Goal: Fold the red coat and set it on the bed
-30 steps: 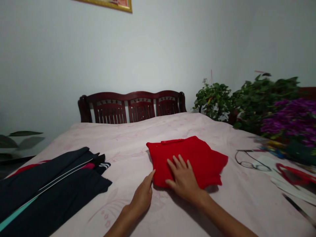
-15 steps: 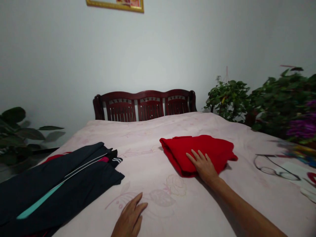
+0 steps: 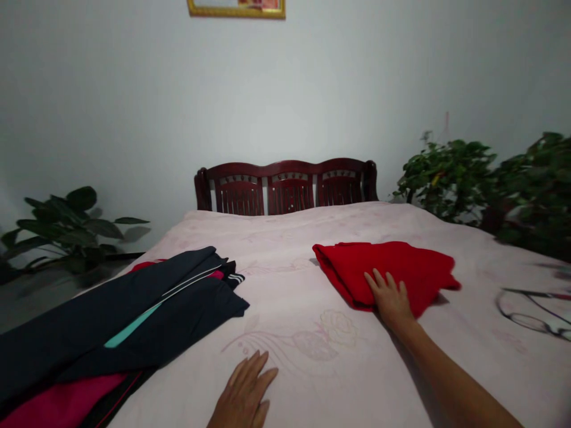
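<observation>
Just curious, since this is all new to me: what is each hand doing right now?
Left hand: open, flat on the pink bedsheet, holding nothing.
Right hand: open, resting on the folded red cloth, not gripping it.

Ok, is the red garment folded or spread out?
Folded: the red garment lies in a compact doubled bundle, its thick folded edge showing, under the right hand.

A bed (image 3: 289, 285) with a pale pink floral cover and a dark red wooden headboard (image 3: 285, 187) holds a folded red cloth (image 3: 401, 267) right of centre, a stack of dark navy sportswear (image 3: 147, 315) at left, and 1 pair of glasses (image 3: 530, 310) near the right edge.
</observation>
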A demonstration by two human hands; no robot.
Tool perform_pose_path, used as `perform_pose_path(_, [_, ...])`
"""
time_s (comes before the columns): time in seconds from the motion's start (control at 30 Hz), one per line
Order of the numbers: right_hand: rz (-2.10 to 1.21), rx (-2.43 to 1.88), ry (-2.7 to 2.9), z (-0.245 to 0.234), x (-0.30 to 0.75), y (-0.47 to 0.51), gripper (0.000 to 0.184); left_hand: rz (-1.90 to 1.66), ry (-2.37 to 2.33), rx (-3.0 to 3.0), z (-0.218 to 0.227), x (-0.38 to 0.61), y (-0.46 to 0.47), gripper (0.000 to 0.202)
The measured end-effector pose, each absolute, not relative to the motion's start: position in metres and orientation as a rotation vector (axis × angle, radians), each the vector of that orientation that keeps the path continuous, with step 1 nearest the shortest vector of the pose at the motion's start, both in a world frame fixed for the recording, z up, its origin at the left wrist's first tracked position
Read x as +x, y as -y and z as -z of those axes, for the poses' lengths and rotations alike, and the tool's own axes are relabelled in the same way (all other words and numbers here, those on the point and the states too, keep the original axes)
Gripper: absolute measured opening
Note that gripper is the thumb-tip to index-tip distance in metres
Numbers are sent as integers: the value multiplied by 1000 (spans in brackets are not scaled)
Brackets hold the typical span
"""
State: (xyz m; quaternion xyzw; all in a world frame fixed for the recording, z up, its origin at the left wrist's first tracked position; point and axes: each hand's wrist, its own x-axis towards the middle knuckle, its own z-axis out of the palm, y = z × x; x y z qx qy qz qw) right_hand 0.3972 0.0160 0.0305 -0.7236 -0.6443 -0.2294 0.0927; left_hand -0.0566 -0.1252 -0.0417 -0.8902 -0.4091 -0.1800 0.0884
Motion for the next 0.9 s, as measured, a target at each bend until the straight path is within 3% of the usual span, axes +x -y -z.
perform_pose_path(0.17, [642,-2167,1852,-26,382,4,71,509,1305,-2669,34,-51,134,61])
perform_pose_path(0.53, [379,-2150,1774,0,299,72,58,468,1382,-2795,10,-73,167,63])
perform_pose_path(0.9, [260,-2358,1744,4,267,96,55,494,2092,-2181,13,-128,161,47])
